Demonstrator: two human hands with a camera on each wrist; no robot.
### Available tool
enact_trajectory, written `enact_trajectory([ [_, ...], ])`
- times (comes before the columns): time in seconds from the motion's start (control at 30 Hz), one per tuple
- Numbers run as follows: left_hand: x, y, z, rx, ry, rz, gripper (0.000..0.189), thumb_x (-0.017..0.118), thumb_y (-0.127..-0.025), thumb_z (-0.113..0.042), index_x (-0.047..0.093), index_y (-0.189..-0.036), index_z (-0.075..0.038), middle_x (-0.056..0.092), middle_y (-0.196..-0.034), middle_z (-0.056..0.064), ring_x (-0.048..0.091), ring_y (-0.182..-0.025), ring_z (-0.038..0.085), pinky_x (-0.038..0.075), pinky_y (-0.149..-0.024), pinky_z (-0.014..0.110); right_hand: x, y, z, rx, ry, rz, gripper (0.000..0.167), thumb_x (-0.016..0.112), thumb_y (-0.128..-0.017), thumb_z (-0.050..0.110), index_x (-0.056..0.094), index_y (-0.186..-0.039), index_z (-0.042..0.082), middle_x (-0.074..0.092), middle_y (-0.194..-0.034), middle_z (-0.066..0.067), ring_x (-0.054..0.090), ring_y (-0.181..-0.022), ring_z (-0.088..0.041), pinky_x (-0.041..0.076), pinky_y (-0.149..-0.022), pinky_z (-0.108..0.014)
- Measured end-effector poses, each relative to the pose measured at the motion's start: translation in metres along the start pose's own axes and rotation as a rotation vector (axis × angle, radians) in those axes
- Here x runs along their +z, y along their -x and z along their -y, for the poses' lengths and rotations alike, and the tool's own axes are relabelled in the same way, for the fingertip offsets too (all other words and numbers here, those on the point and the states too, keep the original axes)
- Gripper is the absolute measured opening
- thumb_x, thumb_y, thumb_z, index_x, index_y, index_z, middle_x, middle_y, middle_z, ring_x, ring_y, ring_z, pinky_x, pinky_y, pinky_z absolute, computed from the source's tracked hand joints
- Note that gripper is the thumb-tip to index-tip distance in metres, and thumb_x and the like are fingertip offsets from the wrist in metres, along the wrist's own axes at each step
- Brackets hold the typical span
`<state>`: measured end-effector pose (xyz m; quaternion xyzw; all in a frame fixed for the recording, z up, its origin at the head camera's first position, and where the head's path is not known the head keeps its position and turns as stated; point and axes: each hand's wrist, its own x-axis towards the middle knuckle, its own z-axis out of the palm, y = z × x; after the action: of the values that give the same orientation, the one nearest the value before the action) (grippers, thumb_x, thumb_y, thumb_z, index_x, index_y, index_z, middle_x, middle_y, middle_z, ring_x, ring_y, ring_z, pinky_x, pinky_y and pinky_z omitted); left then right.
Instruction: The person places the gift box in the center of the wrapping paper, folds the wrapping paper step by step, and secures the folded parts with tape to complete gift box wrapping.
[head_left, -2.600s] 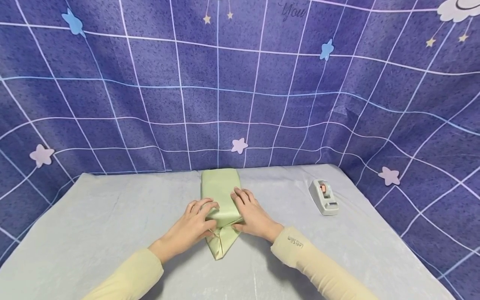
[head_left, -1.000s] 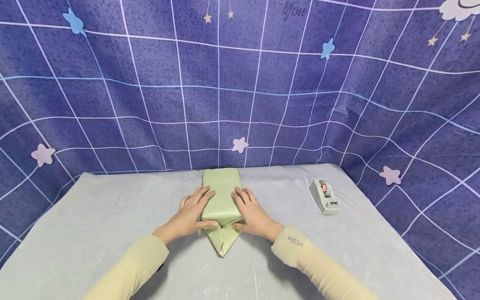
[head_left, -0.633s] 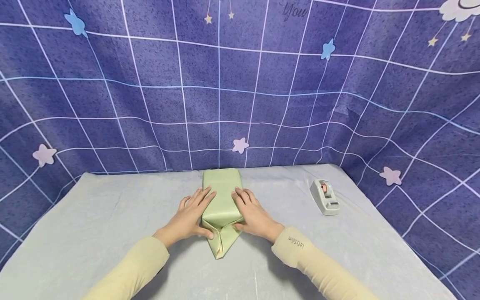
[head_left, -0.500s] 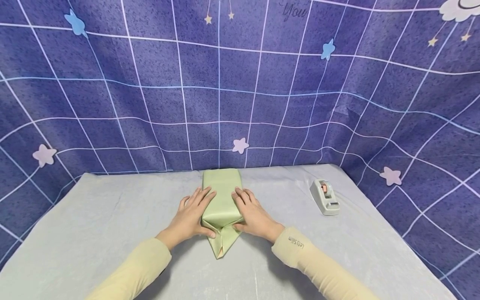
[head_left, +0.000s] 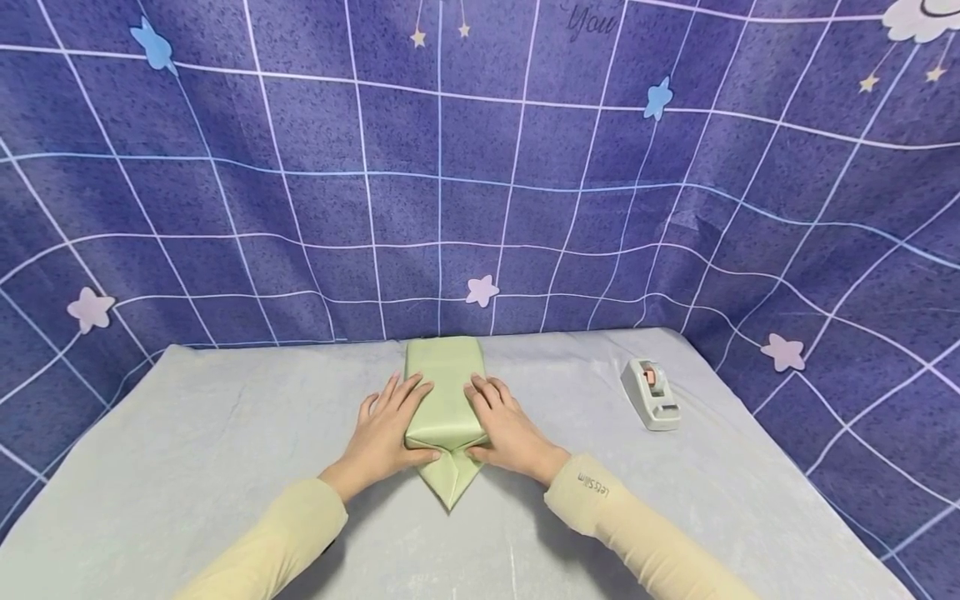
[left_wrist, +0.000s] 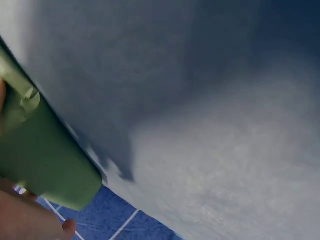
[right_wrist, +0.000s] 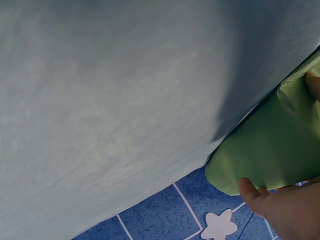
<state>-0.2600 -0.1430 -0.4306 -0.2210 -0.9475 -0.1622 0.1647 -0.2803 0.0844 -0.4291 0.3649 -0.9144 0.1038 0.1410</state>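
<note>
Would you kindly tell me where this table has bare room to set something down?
The table is bare left of the left grip and between the right grip and the tape dispenser. It is crowded along both sides of the green package, where the grips rest.

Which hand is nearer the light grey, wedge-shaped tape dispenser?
Right. The right hand rests on the right side of the pale green, paper-wrapped box, left of the tape dispenser; the left hand rests on the box's left side, farther away.

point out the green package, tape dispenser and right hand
Green package (head_left: 447, 396), head view, middle of top face
Tape dispenser (head_left: 644, 400), head view, its body
Right hand (head_left: 516, 435), head view, back of the hand
</note>
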Motion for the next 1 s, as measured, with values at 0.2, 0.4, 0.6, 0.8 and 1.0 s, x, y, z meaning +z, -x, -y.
enact_trajectory([
  [0.2,0.0018,0.0016,-0.0024,0.012,-0.077,-0.021,0.100,0.075,-0.061,-0.057,0.034,-0.141,-0.014,0.029,-0.148,0.010,0.023,-0.136,0.038,0.022,-0.101,0.056,-0.0001,0.0005,0.0001,0.001,0.006,0.007,0.089,0.075,-0.072,0.039,0.029,-0.140,0.002,0.025,-0.147,-0.018,0.025,-0.133,-0.035,0.030,-0.107,-0.044],
  [0.4,0.0036,0.0046,-0.0027,0.085,-0.238,-0.051,0.096,0.070,-0.064,-0.062,0.037,-0.139,-0.012,0.034,-0.145,0.017,0.033,-0.130,0.041,0.029,-0.099,0.056,-0.0001,0.0007,0.0003,0.007,-0.003,0.013,0.089,0.075,-0.072,0.038,0.029,-0.140,0.002,0.024,-0.147,-0.018,0.025,-0.134,-0.034,0.028,-0.108,-0.044],
  [0.6,0.0016,0.0047,-0.0014,0.137,-0.272,-0.025,0.099,0.068,-0.064,-0.064,0.035,-0.140,-0.011,0.033,-0.145,0.020,0.036,-0.129,0.041,0.031,-0.098,0.056,0.0004,0.0002,0.0000,0.018,-0.005,0.021,0.089,0.074,-0.073,0.039,0.028,-0.140,0.003,0.023,-0.148,-0.017,0.024,-0.134,-0.034,0.028,-0.108,-0.043],
  [0.8,-0.0017,0.0044,-0.0009,0.113,-0.198,0.005,0.099,0.071,-0.063,-0.061,0.034,-0.141,-0.013,0.030,-0.147,0.017,0.032,-0.132,0.036,0.031,-0.098,0.055,-0.0004,0.0007,0.0006,0.019,-0.008,0.021,0.089,0.074,-0.073,0.039,0.028,-0.140,0.004,0.024,-0.147,-0.017,0.024,-0.134,-0.034,0.029,-0.108,-0.044],
  [1.0,0.0029,0.0046,-0.0014,0.084,-0.196,-0.049,0.096,0.074,-0.062,-0.058,0.036,-0.140,-0.016,0.032,-0.146,0.014,0.034,-0.132,0.032,0.033,-0.097,0.053,-0.0010,0.0006,0.0007,0.015,-0.007,0.012,0.089,0.075,-0.073,0.038,0.028,-0.140,0.003,0.024,-0.147,-0.018,0.025,-0.134,-0.034,0.029,-0.107,-0.044],
])
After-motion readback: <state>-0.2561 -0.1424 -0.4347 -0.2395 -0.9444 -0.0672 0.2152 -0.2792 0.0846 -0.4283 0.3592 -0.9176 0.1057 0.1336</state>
